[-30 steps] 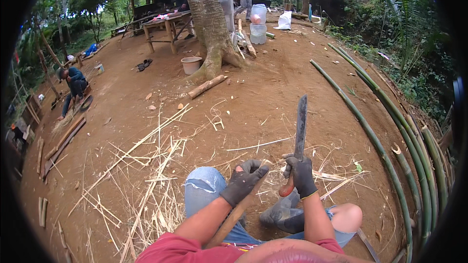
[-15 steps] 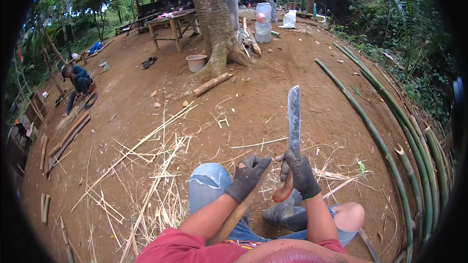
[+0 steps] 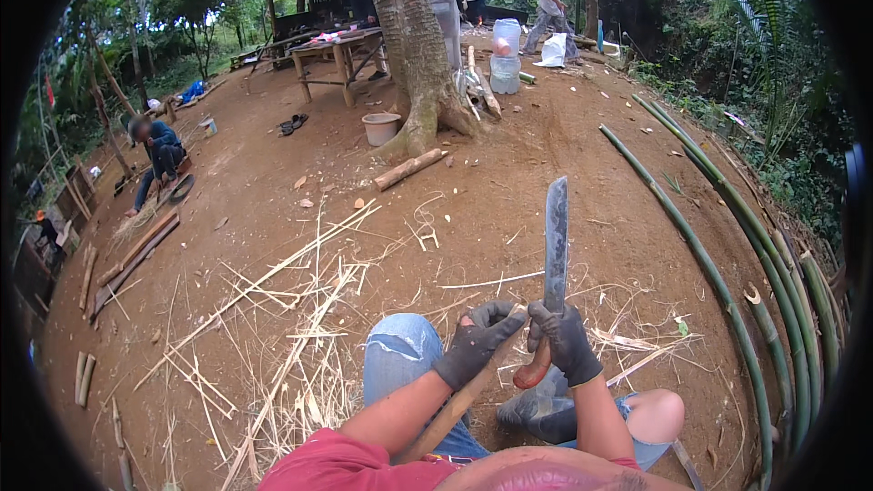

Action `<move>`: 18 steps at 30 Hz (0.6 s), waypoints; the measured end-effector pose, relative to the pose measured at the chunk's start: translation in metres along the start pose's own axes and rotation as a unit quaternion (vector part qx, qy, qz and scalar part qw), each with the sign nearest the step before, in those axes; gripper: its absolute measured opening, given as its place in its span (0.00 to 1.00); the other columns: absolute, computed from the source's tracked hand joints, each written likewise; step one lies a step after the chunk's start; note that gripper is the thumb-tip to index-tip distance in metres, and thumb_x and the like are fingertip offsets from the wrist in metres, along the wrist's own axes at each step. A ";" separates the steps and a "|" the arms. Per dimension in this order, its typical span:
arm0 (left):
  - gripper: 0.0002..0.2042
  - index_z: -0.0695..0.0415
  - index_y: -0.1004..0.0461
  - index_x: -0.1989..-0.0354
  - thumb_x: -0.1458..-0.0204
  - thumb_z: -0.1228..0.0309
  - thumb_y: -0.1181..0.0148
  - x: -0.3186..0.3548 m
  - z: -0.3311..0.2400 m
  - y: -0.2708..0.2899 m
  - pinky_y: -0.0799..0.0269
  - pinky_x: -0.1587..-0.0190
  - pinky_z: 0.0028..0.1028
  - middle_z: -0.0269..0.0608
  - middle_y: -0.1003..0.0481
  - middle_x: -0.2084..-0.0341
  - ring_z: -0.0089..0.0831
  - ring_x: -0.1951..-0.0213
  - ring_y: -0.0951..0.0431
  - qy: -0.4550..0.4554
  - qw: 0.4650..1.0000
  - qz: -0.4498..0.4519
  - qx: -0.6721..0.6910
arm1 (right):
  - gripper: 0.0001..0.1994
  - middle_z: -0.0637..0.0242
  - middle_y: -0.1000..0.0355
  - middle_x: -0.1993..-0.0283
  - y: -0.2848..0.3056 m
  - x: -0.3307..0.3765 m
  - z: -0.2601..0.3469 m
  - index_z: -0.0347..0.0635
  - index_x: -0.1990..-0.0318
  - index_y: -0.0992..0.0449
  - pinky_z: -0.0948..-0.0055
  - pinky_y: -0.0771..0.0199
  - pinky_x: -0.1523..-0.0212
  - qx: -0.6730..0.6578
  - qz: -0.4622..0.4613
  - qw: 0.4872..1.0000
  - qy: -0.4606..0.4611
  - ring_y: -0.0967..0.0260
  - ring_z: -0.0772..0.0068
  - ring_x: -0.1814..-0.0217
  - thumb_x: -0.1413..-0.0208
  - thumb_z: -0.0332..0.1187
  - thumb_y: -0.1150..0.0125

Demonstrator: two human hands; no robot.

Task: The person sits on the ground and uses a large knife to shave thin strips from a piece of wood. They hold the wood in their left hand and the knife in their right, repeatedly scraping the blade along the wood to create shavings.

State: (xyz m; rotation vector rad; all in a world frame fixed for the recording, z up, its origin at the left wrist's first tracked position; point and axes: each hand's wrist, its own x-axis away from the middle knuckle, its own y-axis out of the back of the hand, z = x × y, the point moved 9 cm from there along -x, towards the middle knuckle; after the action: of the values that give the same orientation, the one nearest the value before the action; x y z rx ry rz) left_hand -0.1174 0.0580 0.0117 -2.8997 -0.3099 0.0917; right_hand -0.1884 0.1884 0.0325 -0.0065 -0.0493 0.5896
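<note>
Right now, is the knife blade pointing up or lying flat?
Up: the right hand holds the knife blade with its tip raised.

I count two gloved hands, my left hand (image 3: 477, 345) and right hand (image 3: 564, 341), one machete (image 3: 555, 241) and one bamboo stick (image 3: 455, 405). One table (image 3: 336, 44), one bucket (image 3: 380, 127), two stacked water jugs (image 3: 506, 55), one short log (image 3: 409, 168). Roughly six long green bamboo poles (image 3: 718, 209) lie at my right. Three other people are visible.
</note>
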 end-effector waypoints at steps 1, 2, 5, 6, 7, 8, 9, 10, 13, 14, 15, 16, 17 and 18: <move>0.18 0.63 0.23 0.53 0.39 0.59 0.35 0.001 0.002 -0.001 0.29 0.58 0.22 0.33 0.22 0.62 0.17 0.61 0.26 -0.003 1.000 0.009 -0.001 | 0.12 0.66 0.27 0.81 -0.002 0.003 0.000 0.35 0.62 0.23 0.73 0.30 0.77 0.018 0.006 1.000 0.000 0.29 0.74 0.80 0.37 0.38 0.36; 0.18 0.63 0.23 0.52 0.39 0.60 0.36 0.001 0.005 -0.001 0.29 0.56 0.23 0.33 0.22 0.61 0.18 0.59 0.26 0.006 1.000 0.009 0.000 | 0.13 0.65 0.27 0.81 -0.002 0.000 -0.006 0.35 0.65 0.23 0.73 0.31 0.76 -0.001 0.005 1.000 -0.003 0.29 0.73 0.80 0.37 0.38 0.37; 0.16 0.63 0.23 0.52 0.38 0.61 0.37 -0.002 0.011 0.002 0.29 0.57 0.23 0.32 0.23 0.63 0.18 0.60 0.26 -0.008 1.000 0.012 -0.005 | 0.14 0.65 0.28 0.82 -0.005 0.001 0.000 0.36 0.70 0.23 0.72 0.30 0.76 0.027 0.006 1.000 -0.003 0.29 0.74 0.80 0.37 0.39 0.37; 0.16 0.63 0.23 0.53 0.38 0.61 0.37 -0.002 0.012 0.003 0.29 0.58 0.23 0.32 0.23 0.64 0.17 0.61 0.26 -0.003 1.000 0.008 0.015 | 0.15 0.65 0.28 0.82 -0.006 0.000 0.002 0.37 0.71 0.23 0.73 0.30 0.76 0.035 0.009 0.999 -0.002 0.29 0.74 0.80 0.37 0.40 0.37; 0.16 0.62 0.23 0.53 0.38 0.61 0.37 -0.003 0.011 0.004 0.29 0.58 0.22 0.32 0.23 0.64 0.17 0.61 0.26 0.003 0.999 0.002 0.032 | 0.16 0.66 0.28 0.82 -0.007 -0.002 0.004 0.37 0.72 0.23 0.73 0.30 0.76 0.042 0.013 0.999 0.000 0.29 0.74 0.80 0.37 0.40 0.37; 0.16 0.62 0.24 0.54 0.38 0.61 0.37 -0.003 0.010 0.005 0.29 0.59 0.21 0.31 0.23 0.65 0.16 0.62 0.26 0.008 0.999 -0.003 0.049 | 0.16 0.66 0.28 0.82 -0.009 -0.002 0.005 0.37 0.73 0.23 0.73 0.30 0.76 0.049 0.016 0.999 0.001 0.29 0.74 0.80 0.37 0.41 0.37; 0.16 0.62 0.24 0.54 0.38 0.60 0.37 -0.002 0.009 0.006 0.30 0.60 0.21 0.31 0.23 0.65 0.16 0.63 0.27 -0.002 0.999 -0.003 0.041 | 0.17 0.66 0.28 0.82 -0.008 -0.002 0.000 0.38 0.73 0.23 0.73 0.31 0.76 0.041 0.013 0.999 -0.013 0.29 0.74 0.80 0.37 0.41 0.36; 0.15 0.61 0.24 0.54 0.37 0.60 0.38 -0.001 0.007 0.006 0.31 0.61 0.20 0.31 0.23 0.66 0.16 0.63 0.27 -0.013 0.999 -0.003 0.033 | 0.17 0.66 0.28 0.82 -0.008 -0.002 -0.006 0.38 0.73 0.23 0.73 0.31 0.77 0.034 0.010 0.999 -0.027 0.29 0.74 0.80 0.37 0.42 0.36; 0.13 0.60 0.23 0.58 0.36 0.60 0.40 0.002 0.002 0.006 0.32 0.64 0.20 0.29 0.25 0.68 0.15 0.66 0.29 0.028 0.999 -0.013 0.036 | 0.17 0.65 0.28 0.81 -0.011 -0.005 -0.010 0.38 0.70 0.24 0.72 0.30 0.77 0.033 0.011 0.999 -0.040 0.29 0.73 0.80 0.36 0.43 0.37; 0.13 0.59 0.23 0.60 0.35 0.60 0.41 0.006 0.004 0.007 0.33 0.64 0.19 0.28 0.25 0.68 0.14 0.67 0.30 0.057 0.997 -0.024 0.042 | 0.16 0.65 0.28 0.80 -0.013 -0.002 -0.011 0.38 0.68 0.24 0.72 0.29 0.77 0.037 0.019 0.998 -0.044 0.28 0.73 0.80 0.35 0.43 0.37; 0.13 0.59 0.23 0.60 0.35 0.60 0.41 0.004 0.005 0.002 0.33 0.65 0.19 0.28 0.25 0.69 0.14 0.67 0.30 0.053 0.998 -0.017 0.038 | 0.16 0.65 0.28 0.81 -0.007 0.000 -0.011 0.38 0.68 0.24 0.72 0.29 0.77 0.044 0.001 0.998 -0.047 0.28 0.73 0.80 0.35 0.43 0.37; 0.13 0.59 0.23 0.60 0.35 0.60 0.41 0.005 0.006 0.006 0.33 0.66 0.20 0.27 0.25 0.70 0.14 0.68 0.30 0.047 0.998 -0.026 0.032 | 0.16 0.66 0.28 0.81 -0.008 -0.002 -0.013 0.38 0.68 0.25 0.72 0.29 0.77 0.048 -0.001 0.998 -0.051 0.28 0.72 0.80 0.36 0.43 0.37; 0.13 0.59 0.23 0.60 0.35 0.60 0.41 0.005 0.007 0.010 0.33 0.66 0.20 0.27 0.25 0.71 0.14 0.68 0.30 0.042 0.998 -0.037 0.026 | 0.16 0.66 0.28 0.81 -0.011 -0.004 -0.015 0.38 0.68 0.25 0.72 0.29 0.78 0.053 -0.003 0.997 -0.056 0.28 0.72 0.80 0.36 0.43 0.37; 0.13 0.59 0.23 0.59 0.35 0.60 0.40 0.003 0.009 0.008 0.33 0.68 0.19 0.27 0.25 0.71 0.14 0.69 0.30 0.033 0.998 -0.043 0.025 | 0.17 0.66 0.29 0.82 -0.008 -0.003 -0.015 0.38 0.72 0.24 0.73 0.29 0.79 0.034 -0.014 0.998 -0.050 0.30 0.74 0.82 0.39 0.43 0.33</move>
State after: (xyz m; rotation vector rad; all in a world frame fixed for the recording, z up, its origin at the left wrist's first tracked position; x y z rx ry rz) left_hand -0.1138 0.0525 0.0008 -2.8275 -0.4140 -0.0110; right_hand -0.1853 0.1801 0.0172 0.0891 -0.1255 0.5636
